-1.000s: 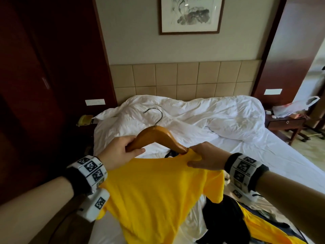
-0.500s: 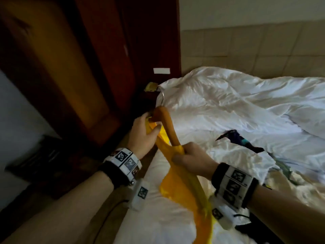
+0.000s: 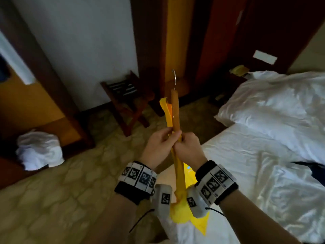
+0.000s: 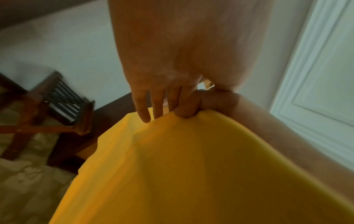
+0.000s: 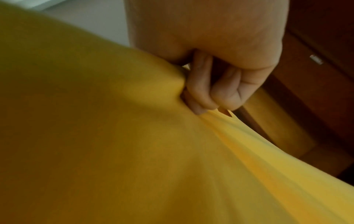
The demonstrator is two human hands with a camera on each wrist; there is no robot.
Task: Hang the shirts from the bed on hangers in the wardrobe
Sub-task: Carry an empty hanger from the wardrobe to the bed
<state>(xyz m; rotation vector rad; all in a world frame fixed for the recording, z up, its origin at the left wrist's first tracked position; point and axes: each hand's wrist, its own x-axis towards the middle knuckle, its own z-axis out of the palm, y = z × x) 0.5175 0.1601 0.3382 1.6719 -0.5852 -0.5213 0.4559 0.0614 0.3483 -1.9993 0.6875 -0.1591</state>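
**A:** Where is the shirt, and what are your hands doing with it?

**B:** The yellow shirt [image 3: 179,175] is up in front of you, partly on the wooden hanger [image 3: 175,110], which you see edge-on with its metal hook [image 3: 174,78] pointing away from your hands. Your left hand [image 3: 158,147] and right hand [image 3: 189,148] meet at the hanger's near end, knuckles nearly touching.

**A:** Are both gripping?

**B:** Your right hand is: its curled fingers [image 5: 203,84] bunch the yellow cloth against the palm. Your left hand pinches the fabric edge with thumb and forefinger, while the other fingers [image 4: 142,106] lie straight over the cloth.

**A:** And the rest of the shirt?

**B:** It hangs down between your wrists, gathered into a clump below them. The bed [image 3: 263,155] lies to the right of your right hand, and a wooden luggage rack [image 3: 126,95] stands beyond your left hand, against the wall.
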